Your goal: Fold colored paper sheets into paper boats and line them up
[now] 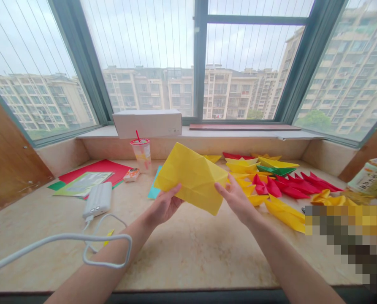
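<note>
A creased sheet of yellow paper [191,177] is held up above the stone sill, tilted, between my two hands. My left hand [167,206] pinches its lower left edge, thumb on the near face and fingers behind. At the right edge, my right hand [234,192] grips it with the thumb in front; the other fingers are partly behind the paper. Part of a light-blue paper [153,192] shows behind the sheet. Folded yellow paper boats [243,166] and red folded paper pieces [297,185] lie close beyond my right hand.
A white power bank [98,199] with a looping white cable [64,237] lies at left, near red paper [99,168]. A plastic cup [142,154] with a red straw stands behind. A bottle [370,177] is at the right. A white box [147,123] sits on the window ledge.
</note>
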A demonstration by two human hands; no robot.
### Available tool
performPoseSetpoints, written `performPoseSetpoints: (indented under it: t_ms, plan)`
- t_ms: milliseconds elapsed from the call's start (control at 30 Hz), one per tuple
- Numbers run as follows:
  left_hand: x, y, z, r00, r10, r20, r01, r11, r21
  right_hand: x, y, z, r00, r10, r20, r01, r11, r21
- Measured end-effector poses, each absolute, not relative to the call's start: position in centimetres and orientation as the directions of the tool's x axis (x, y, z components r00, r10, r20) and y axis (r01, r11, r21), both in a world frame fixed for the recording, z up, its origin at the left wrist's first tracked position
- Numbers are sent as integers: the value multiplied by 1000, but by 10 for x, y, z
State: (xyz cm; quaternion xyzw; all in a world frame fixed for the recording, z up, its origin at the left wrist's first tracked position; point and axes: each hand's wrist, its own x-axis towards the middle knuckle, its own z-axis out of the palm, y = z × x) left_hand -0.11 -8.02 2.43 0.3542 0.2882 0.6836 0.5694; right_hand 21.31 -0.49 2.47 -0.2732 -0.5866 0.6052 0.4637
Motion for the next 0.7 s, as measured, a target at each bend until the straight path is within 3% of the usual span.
performPoseSetpoints:
  t_ms: [100, 233, 400, 567, 700]
  plan:
    - [6, -83, 16, 86, 985, 150, -552, -79, 830, 213, -8, 29, -398, 891, 221, -343, 79, -936]
    - [2, -85, 18, 251, 943, 219, -544, -50, 838, 218, 0, 30, -231, 943, 239, -433, 120, -893]
    - [-18, -83, 38, 132, 955, 264, -584, -141, 799, 222, 7, 31, -196, 946, 257, -430, 153, -890]
    - [-23, -78, 49, -16, 995, 103, -334, -103, 937, 219, 3, 30, -256, 919, 301, -350, 202, -915]
    - [-20, -73, 45, -69, 997, 40, -214, -54, 975, 218, 3, 26, -337, 886, 319, -290, 224, -930]
